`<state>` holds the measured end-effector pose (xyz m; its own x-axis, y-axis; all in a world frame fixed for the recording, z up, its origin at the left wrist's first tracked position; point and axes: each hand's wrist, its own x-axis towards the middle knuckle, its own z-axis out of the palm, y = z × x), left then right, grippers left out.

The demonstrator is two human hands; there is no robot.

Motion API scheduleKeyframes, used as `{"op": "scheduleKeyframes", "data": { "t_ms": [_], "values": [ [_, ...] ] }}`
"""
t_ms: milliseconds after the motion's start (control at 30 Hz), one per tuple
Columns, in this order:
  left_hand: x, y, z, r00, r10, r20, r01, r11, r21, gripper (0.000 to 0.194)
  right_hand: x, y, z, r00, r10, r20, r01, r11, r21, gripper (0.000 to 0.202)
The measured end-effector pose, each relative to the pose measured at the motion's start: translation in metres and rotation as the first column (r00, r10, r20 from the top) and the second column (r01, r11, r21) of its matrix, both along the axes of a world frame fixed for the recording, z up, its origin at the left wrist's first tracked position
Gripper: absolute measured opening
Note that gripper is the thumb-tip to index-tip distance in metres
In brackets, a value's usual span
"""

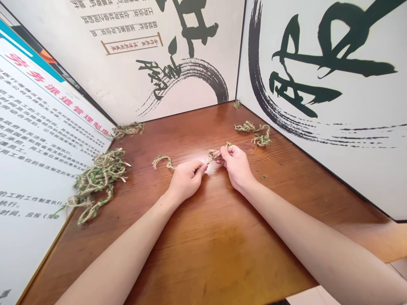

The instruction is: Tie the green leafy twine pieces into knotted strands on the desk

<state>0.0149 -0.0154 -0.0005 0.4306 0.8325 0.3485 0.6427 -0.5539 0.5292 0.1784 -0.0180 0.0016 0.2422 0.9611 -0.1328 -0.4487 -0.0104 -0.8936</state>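
A length of tan twine (213, 156) with small green leaves stretches between my two hands above the table. My left hand (186, 180) pinches one end of it, thumb pressed against the curled fingers. On the other side, my right hand (237, 165) grips the twine between thumb and fingertips, and a leafy bit shows above those fingers. Another piece of leafy twine (163, 160) trails out behind my left hand; whether it joins the held strand is hidden.
A large tangled heap of leafy twine (103, 180) lies at the table's left edge, with a smaller bunch (129, 129) behind it. More pieces (261, 136) lie at the back right. Printed panels (197, 97) stand around the brown wooden table (203, 245).
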Motion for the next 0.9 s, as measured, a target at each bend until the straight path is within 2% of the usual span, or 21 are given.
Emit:
{"op": "scheduleKeyframes", "data": {
  "t_ms": [200,333,467,567,700,800,900],
  "values": [
    [0.000,0.001,-0.002,0.999,-0.002,-0.044,0.002,1.000,0.004,0.034,0.002,0.001,-0.004,1.000,-0.020,0.013,0.019,0.999,0.034,0.020],
    [-0.001,-0.003,0.000,0.992,0.072,-0.102,-0.067,0.996,0.053,0.033,0.004,0.001,-0.002,1.000,-0.004,0.026,0.003,1.000,0.026,0.020],
    [0.003,-0.009,0.003,0.975,0.152,-0.164,-0.105,0.959,0.263,0.025,0.003,-0.002,-0.003,0.996,0.045,0.074,-0.049,0.997,0.057,0.028],
    [0.008,-0.011,0.002,0.988,0.121,-0.092,-0.076,0.915,0.395,0.045,-0.002,-0.007,-0.006,0.987,0.079,0.141,-0.094,0.990,0.106,0.032],
    [0.012,-0.011,-0.002,0.997,-0.057,0.060,0.036,0.950,0.311,0.036,-0.009,-0.012,-0.009,0.968,0.084,0.239,-0.124,0.979,0.162,0.034],
    [0.011,-0.009,-0.003,0.992,-0.058,0.114,0.033,0.978,0.207,0.027,-0.010,-0.013,-0.008,0.958,0.105,0.265,-0.148,0.978,0.148,0.033],
    [0.009,-0.008,-0.003,0.993,-0.044,0.106,0.028,0.989,0.146,0.026,-0.007,-0.015,-0.003,0.928,0.140,0.347,-0.159,0.987,0.028,0.035]
  ]
}}
